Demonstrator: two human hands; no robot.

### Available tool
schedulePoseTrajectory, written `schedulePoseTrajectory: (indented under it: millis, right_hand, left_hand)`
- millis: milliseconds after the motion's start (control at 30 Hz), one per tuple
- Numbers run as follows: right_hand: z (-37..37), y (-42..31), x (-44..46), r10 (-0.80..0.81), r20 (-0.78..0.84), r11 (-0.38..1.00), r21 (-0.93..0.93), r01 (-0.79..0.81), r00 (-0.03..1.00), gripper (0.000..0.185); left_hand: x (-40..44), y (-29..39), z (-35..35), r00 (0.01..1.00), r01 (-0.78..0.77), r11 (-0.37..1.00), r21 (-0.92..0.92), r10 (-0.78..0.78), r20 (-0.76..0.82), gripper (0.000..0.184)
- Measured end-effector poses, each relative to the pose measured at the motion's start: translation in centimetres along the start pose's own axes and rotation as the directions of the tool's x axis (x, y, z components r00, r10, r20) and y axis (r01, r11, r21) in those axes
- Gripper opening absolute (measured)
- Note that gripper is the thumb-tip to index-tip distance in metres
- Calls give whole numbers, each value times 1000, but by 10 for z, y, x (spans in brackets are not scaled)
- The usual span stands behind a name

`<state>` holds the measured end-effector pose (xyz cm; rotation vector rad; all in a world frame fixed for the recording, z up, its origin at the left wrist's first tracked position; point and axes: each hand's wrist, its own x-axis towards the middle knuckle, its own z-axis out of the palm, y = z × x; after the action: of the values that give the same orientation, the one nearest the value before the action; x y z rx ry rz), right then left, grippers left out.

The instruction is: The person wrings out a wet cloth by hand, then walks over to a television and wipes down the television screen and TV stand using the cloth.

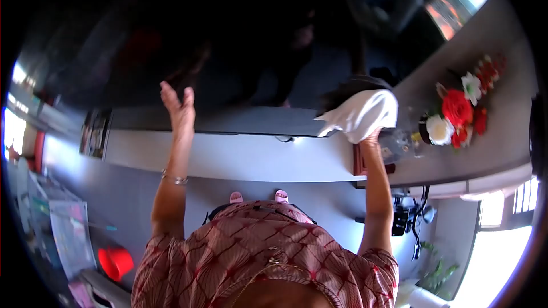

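A large dark glossy screen (pixel 251 51), apparently a television, fills the upper part of the view and shows dim reflections. My left hand (pixel 179 108) is raised in front of it with the fingers extended and the thumb apart, holding nothing. Whether its fingertips touch the screen I cannot tell. In my right hand (pixel 374 137) is a white cloth (pixel 368 115), bunched near the screen's lower right edge. The cloth hides most of my right fingers. Its dark reflection shows in the screen just above it.
Below the screen runs a white ledge (pixel 228 151) with a short dark cable (pixel 283 138). Red and white flowers (pixel 456 111) stand on the right, close to the cloth. A red bucket (pixel 116 263) is at lower left. A black wheeled item (pixel 408 217) stands at right.
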<state>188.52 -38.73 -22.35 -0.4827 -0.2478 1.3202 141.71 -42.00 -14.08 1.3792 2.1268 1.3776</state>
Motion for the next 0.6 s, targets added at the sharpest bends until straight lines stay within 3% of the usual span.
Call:
schedulePoseTrajectory:
  millis: [100, 233, 300, 367, 400, 433, 467, 500, 533, 567, 600]
  right_hand:
    - [40, -23, 18, 24, 92, 999, -26, -22, 995, 43]
    - [113, -14, 31, 100, 221, 994, 15, -106, 970, 48]
    - [157, 13, 27, 189, 285, 973, 77, -219, 940, 51]
    - [197, 52, 13, 352, 379, 881, 174, -439, 856, 53]
    - [232, 74, -3, 327, 706, 779, 175, -602, 628, 56]
    - [249, 94, -10, 425, 696, 671, 187, -718, 579, 55]
    - [276, 111, -30, 403, 719, 805, 17, -593, 567, 57]
    - [283, 135, -25, 435, 811, 599, 64, -798, 392, 70]
    - [311, 147, -50, 431, 893, -297, 271, -915, 125, 71]
    - [317, 178, -43, 450, 882, 83, 114, -990, 140, 65]
    - [328, 202, -44, 624, 727, 387, 30, -921, 286, 53]
  left_hand:
    - [0, 9, -1, 992, 105, 967, -233, -84, 98, 77]
    - [-5, 14, -10, 977, 148, 899, -413, -67, 204, 75]
    - [-11, 16, -21, 983, 159, 846, -509, -87, 163, 70]
    - [-20, 9, -31, 968, 240, 744, -624, -138, 207, 62]
    - [-24, 4, -35, 974, 225, 716, -661, -163, 155, 57]
    - [-27, -14, -38, 973, 229, 655, -720, -166, 159, 57]
    - [-33, -22, -48, 971, 239, 680, -693, -179, 159, 55]
    - [-38, -39, -55, 968, 248, 694, -675, -205, 145, 53]
    - [-42, -56, -64, 965, 256, 709, -657, -229, 129, 52]
    - [-47, -67, -75, 958, 276, 714, -644, -259, 124, 51]
    - [-54, -78, -86, 950, 297, 718, -629, -290, 118, 50]
